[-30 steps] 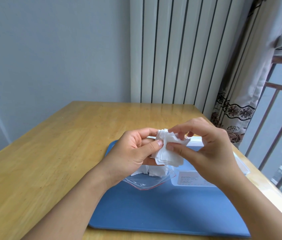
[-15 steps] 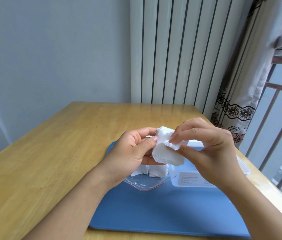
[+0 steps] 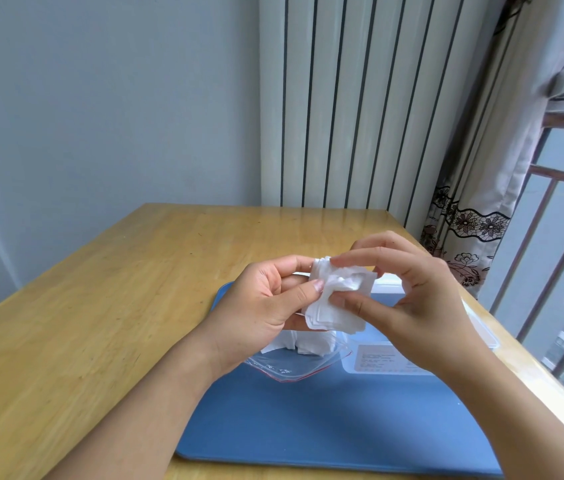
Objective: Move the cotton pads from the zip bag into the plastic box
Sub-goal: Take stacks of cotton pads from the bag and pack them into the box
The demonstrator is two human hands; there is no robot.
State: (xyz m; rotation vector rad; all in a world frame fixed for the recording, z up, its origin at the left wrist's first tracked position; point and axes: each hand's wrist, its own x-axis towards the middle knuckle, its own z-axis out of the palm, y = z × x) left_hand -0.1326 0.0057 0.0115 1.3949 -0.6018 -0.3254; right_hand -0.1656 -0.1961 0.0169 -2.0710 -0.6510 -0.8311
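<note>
Left hand (image 3: 266,303): gripping the stack of cotton pads (image 3: 337,299), thumb pressing.
Right hand (image 3: 412,299): pinching the top pad.
Zip bag (image 3: 294,365): lying below both fingers.
Plastic box (image 3: 388,362): sitting under right fingers.

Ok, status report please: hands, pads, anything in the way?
Left hand and right hand both pinch a pad stack, above the mat. More pads in the bag. Box under right hand, nothing blocking.
</note>
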